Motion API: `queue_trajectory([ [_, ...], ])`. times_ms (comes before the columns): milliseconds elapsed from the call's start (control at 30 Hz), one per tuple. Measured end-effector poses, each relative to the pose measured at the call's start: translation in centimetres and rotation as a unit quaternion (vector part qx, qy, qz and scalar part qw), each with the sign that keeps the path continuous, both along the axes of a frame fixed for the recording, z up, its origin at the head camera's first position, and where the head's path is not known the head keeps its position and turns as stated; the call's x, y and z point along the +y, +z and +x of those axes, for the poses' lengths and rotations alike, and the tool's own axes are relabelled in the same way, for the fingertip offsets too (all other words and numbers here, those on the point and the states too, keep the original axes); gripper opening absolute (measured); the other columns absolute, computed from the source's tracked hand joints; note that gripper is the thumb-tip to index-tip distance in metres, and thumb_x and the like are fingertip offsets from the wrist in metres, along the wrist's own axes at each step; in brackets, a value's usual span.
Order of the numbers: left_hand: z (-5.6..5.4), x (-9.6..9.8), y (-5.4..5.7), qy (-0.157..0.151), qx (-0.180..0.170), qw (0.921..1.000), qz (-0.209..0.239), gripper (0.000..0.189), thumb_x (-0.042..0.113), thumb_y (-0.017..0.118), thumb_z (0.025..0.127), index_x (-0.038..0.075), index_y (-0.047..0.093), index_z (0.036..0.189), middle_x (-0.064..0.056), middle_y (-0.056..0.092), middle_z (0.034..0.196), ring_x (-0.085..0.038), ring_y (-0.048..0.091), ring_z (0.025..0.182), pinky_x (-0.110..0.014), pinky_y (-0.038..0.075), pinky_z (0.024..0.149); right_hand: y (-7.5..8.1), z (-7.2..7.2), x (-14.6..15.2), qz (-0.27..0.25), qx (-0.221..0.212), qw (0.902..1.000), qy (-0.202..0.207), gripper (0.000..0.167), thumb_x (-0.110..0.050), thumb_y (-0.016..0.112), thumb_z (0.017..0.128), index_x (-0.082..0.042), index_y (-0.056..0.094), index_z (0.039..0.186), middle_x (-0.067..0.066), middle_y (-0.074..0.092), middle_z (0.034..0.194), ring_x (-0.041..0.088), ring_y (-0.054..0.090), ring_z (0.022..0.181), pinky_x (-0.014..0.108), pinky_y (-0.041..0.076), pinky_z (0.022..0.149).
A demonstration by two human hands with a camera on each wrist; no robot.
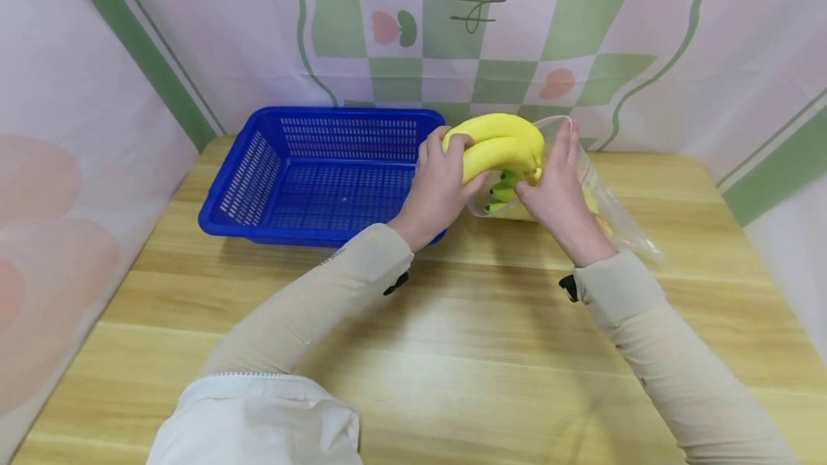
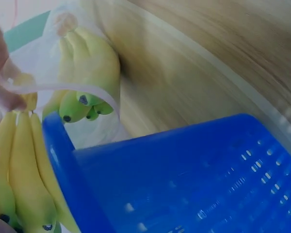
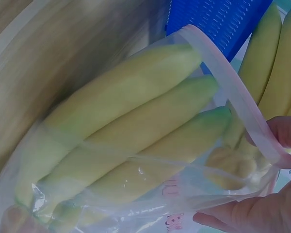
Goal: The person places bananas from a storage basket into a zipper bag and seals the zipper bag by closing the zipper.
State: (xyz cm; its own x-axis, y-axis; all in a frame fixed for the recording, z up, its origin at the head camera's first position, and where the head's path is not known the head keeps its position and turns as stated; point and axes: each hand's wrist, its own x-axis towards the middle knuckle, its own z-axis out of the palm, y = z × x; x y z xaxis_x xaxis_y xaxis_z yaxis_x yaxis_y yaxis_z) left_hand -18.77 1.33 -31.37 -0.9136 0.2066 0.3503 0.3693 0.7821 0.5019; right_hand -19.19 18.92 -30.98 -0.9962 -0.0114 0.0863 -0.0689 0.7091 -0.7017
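A yellow banana bunch (image 1: 497, 146) is in my left hand (image 1: 434, 184), whose fingers grip it from the left. Its stem end points toward the mouth of a clear plastic zip bag (image 1: 617, 210). My right hand (image 1: 561, 189) holds the bag by its rim. Inside the bag lies another bunch of bananas (image 3: 131, 126), its green tips facing the opening. In the left wrist view, the held bananas (image 2: 26, 174) hang beside the basket's rim, and the bagged bananas (image 2: 89, 68) show through the plastic. The left palm is hidden in the head view.
A blue plastic basket (image 1: 329, 235) with slotted walls stands left of the bag, close to my left hand. Both are on a wooden table (image 1: 439, 372). A patterned cloth (image 1: 452, 27) hangs behind the table.
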Motion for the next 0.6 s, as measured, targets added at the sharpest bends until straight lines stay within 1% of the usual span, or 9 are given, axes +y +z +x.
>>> queue_trajectory([
  [67,0.1,0.1,-0.1,-0.008,0.011,0.9999,-0.007,0.049,0.033,0.063,0.090,0.006,0.046,0.127,-0.019,0.034,0.141,-0.031,0.037,0.130,-0.038,0.042,0.105,0.0,0.0,0.0,0.000,-0.002,1.0000,0.001,0.106,0.001,0.055,0.081,-0.010,-0.027,0.148,0.010,-0.030,0.156,0.040,0.003,0.147,0.059,0.032,0.109],
  [133,0.1,0.2,-0.1,-0.013,0.010,0.9999,0.001,0.053,0.030,0.065,0.088,0.006,0.043,0.130,-0.018,0.034,0.141,-0.030,0.037,0.128,-0.038,0.040,0.106,0.0,-0.1,-0.1,0.001,-0.003,1.0000,0.002,0.106,0.002,0.055,0.081,-0.010,-0.027,0.148,0.010,-0.030,0.156,0.040,0.003,0.147,0.059,0.032,0.109],
  [200,0.0,0.3,0.0,-0.015,0.005,0.9997,0.016,0.060,0.028,0.067,0.086,0.005,0.039,0.134,-0.016,0.036,0.141,-0.028,0.036,0.128,-0.037,0.037,0.107,-0.1,-0.1,-0.1,0.003,-0.002,1.0000,0.002,0.106,0.002,0.055,0.081,-0.010,-0.027,0.148,0.009,-0.031,0.156,0.041,0.005,0.146,0.059,0.033,0.108],
  [300,-0.2,0.4,0.2,-0.015,-0.010,0.9994,0.030,0.072,0.029,0.071,0.084,0.006,0.033,0.140,-0.011,0.039,0.142,-0.027,0.035,0.131,-0.038,0.035,0.109,-0.1,-0.1,-0.1,0.002,0.005,1.0000,0.004,0.106,0.002,0.055,0.080,-0.010,-0.026,0.148,0.008,-0.030,0.156,0.039,0.000,0.147,0.060,0.031,0.109],
  [367,-0.3,0.3,0.3,-0.016,-0.022,0.9992,0.030,0.077,0.031,0.073,0.082,0.008,0.032,0.143,-0.008,0.041,0.144,-0.028,0.034,0.133,-0.040,0.033,0.111,-0.2,-0.1,-0.2,0.002,0.010,0.9999,0.006,0.106,0.003,0.055,0.080,-0.009,-0.025,0.148,0.007,-0.030,0.156,0.037,-0.005,0.148,0.060,0.030,0.110],
  [467,-0.6,0.3,0.5,-0.012,-0.041,0.9990,0.012,0.079,0.035,0.074,0.082,0.013,0.033,0.146,-0.005,0.040,0.146,-0.028,0.032,0.136,-0.043,0.034,0.111,-0.2,0.0,-0.4,0.003,0.013,0.9998,0.013,0.105,0.003,0.055,0.080,-0.008,-0.024,0.149,0.007,-0.030,0.156,0.036,-0.005,0.148,0.060,0.031,0.110],
  [533,-0.8,0.3,0.6,-0.019,-0.048,0.9986,0.009,0.077,0.033,0.074,0.082,0.015,0.035,0.146,-0.007,0.038,0.146,-0.029,0.033,0.135,-0.042,0.037,0.110,-0.2,0.0,-0.5,0.006,0.015,0.9997,0.017,0.105,0.002,0.055,0.079,-0.008,-0.023,0.149,0.006,-0.029,0.157,0.036,-0.005,0.148,0.060,0.031,0.109],
  [600,-0.9,0.4,0.6,-0.023,-0.060,0.9979,0.006,0.075,0.034,0.073,0.083,0.018,0.036,0.146,-0.011,0.033,0.147,-0.030,0.033,0.135,-0.040,0.042,0.106,-0.2,0.0,-0.5,0.009,0.017,0.9996,0.019,0.105,0.001,0.055,0.079,-0.007,-0.022,0.150,0.007,-0.028,0.157,0.035,-0.006,0.148,0.060,0.030,0.111],
])
